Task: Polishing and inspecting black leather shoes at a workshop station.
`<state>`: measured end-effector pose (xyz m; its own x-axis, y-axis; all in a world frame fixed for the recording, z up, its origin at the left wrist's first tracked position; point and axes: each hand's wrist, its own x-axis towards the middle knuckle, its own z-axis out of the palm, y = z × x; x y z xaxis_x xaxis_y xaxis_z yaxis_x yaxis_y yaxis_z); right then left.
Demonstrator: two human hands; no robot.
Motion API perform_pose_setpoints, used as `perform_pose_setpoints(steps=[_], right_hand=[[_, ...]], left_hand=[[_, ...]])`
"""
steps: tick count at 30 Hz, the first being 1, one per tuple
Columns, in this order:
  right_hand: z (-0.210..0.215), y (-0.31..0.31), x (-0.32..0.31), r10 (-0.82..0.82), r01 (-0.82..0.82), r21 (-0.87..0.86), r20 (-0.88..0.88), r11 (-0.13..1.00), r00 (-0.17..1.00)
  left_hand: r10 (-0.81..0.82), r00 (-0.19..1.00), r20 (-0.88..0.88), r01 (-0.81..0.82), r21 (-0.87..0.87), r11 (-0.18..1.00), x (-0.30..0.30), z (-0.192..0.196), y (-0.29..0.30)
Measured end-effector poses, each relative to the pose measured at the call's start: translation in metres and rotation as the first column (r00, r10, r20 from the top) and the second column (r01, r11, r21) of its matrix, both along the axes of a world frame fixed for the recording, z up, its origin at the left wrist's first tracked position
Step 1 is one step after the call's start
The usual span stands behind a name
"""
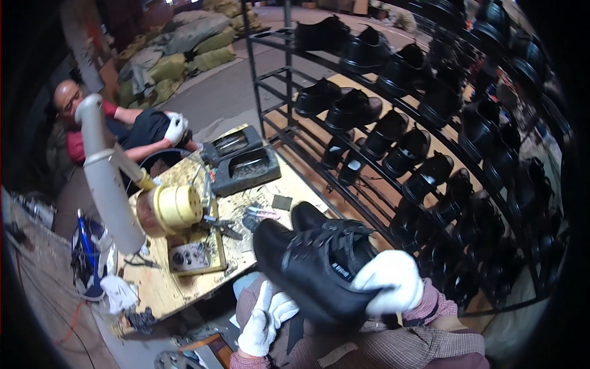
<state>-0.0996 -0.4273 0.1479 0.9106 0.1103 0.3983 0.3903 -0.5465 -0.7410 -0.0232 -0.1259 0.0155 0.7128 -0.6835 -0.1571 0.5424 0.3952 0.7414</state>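
A pair of black lace-up leather shoes [289, 255] is held over my lap, toes pointing away and to the left. My white-gloved right hand [393, 281] grips them at the heel end, its fingers reaching into the opening of the nearer shoe. The farther shoe [307, 216] is partly hidden behind the nearer one. Just below the shoes, my left hand [265, 323], also gloved in white, is open with thumb and fingers apart. Nothing shows in it, and I cannot tell whether its fingertips touch the sole.
A littered wooden workbench [289, 197] carries a yellow cylindrical fixture [175, 209], pliers [224, 227], a brush [251, 221] and black trays [249, 169]. Black metal racks [255, 80] full of black shoes stand at the right. Across the bench sits another person [141, 132] in white gloves.
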Motion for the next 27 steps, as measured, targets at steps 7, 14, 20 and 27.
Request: perform_pose_setpoints(steps=[7,14,20,27], right_hand=[[-0.046,0.061,0.038,0.491,-0.486,-0.353,-0.084,0.799,0.867],[-0.098,0.067,0.037,0.309,-0.334,-0.565,-0.143,0.754,0.940],[-0.087,0.062,0.046,0.233,-0.181,-0.379,0.094,0.907,0.968],[-0.079,0.059,0.054,0.138,-0.101,-0.414,0.061,0.905,0.989]], left_hand=[[0.599,0.783,-0.165,-0.604,0.022,0.796,-0.013,-0.011,0.017],[0.458,0.802,-0.384,-0.597,-0.485,0.638,0.032,-0.031,0.082],[0.497,0.835,-0.236,-0.539,-0.532,0.653,0.079,-0.021,0.083],[0.568,0.797,-0.206,-0.575,-0.545,0.610,0.123,-0.027,0.084]])
